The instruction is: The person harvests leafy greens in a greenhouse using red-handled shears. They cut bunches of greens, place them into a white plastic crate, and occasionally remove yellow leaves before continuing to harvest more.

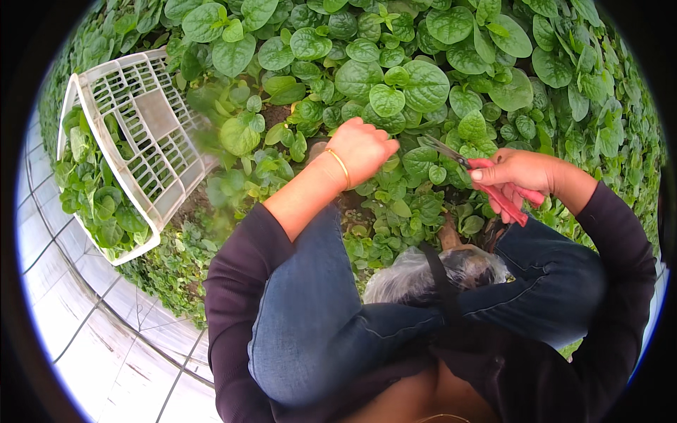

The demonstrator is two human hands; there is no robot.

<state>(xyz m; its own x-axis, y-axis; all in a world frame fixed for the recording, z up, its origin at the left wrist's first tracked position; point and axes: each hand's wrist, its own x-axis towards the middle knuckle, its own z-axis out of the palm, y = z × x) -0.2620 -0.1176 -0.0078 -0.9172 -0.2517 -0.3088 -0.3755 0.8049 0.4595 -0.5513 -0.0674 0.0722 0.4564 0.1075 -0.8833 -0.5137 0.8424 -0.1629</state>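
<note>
My right hand is closed around the red handles of a pair of scissors, whose metal blades point up and left over the leaves. To its left, my left hand, with a yellow bangle at the wrist, is held low among broad-leaved green plants. Its fingers are curled with the back of the hand towards me, so whether something lies in them is hidden. A white plastic crate, tilted on its side, stands at the left with picked green leaves in it.
Dense leafy plants surround my hands at the front and right. My knees in blue jeans are bent below them, with clear plastic wrapping between my legs. Pale sheeting or panels with dark lines lie beyond the plants at the lower left.
</note>
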